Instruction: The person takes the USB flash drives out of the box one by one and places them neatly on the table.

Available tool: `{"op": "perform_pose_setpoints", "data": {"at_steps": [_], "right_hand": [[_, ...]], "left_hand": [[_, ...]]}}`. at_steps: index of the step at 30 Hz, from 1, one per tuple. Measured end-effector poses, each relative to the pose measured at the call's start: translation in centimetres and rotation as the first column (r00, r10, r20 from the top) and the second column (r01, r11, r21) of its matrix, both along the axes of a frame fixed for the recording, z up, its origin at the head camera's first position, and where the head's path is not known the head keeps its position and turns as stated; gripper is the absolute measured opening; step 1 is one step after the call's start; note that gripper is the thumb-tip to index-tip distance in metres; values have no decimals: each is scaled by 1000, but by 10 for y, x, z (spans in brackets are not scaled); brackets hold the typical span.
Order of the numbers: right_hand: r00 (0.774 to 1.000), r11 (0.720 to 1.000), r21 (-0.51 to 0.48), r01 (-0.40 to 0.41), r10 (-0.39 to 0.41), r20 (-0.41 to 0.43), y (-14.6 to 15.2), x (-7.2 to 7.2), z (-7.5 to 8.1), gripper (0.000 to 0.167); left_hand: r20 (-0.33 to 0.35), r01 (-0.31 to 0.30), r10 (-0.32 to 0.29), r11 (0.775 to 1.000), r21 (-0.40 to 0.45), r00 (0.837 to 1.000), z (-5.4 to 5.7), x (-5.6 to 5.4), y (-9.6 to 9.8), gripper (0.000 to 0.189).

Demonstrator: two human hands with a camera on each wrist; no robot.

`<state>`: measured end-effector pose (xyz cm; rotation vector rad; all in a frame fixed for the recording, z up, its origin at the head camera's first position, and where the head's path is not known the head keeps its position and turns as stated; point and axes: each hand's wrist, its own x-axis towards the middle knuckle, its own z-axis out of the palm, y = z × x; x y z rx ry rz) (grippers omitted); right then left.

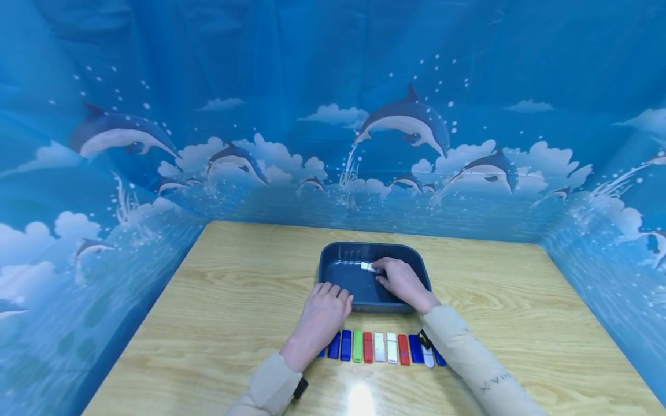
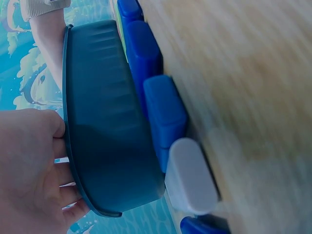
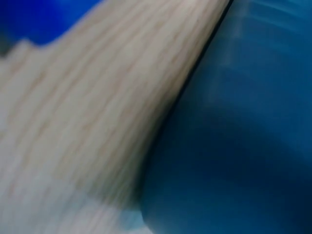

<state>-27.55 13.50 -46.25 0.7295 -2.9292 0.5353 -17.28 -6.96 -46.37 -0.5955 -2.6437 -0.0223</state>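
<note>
A dark blue rectangular tray (image 1: 373, 308) stands on the wooden table. Inside it, my right hand (image 1: 399, 279) pinches a small white USB stick (image 1: 366, 267) close over the tray's floor. My left hand (image 1: 328, 305) rests at the tray's front left corner; in the left wrist view its fingers (image 2: 63, 173) reach over the rim and their tips are hidden behind the wall. A row of capped USB sticks lies in front of the tray, among them a green one (image 1: 358, 346), a red one (image 1: 367, 347) and a white one (image 1: 379, 347).
Wooden tabletop (image 1: 250, 260) extends on both sides of the tray. Blue dolphin-printed sheeting (image 1: 291, 144) walls in the back and sides. My right forearm (image 1: 476, 364) passes over the row's right end, where several blue sticks (image 1: 415, 348) lie. The right wrist view is blurred.
</note>
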Motion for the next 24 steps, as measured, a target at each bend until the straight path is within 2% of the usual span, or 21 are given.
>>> {"op": "perform_pose_setpoints", "data": {"at_steps": [4,10,15,20,24], "right_hand": [[999,999,-19,47,-47,-2,-2,0,0,17],[996,996,-22,87,-87,13,-5,2,3,14],[995,996,-24,90,-89,46,-7,2,3,9],[997,998,-15,66,-65,47,-7,2,3,16],[998,999,9,45,-46,47,-6,1,3,16]], "left_hand": [[10,-4,3,1000,5,1000,0,0,0,27],[28,-9,9,1000,1,1000,1,0,1,28],[26,-6,6,1000,1,1000,1,1,1,28],[23,-7,7,1000,1,1000,1,1,1,28],[22,-9,9,1000,-2,1000,1,0,1,29]]}}
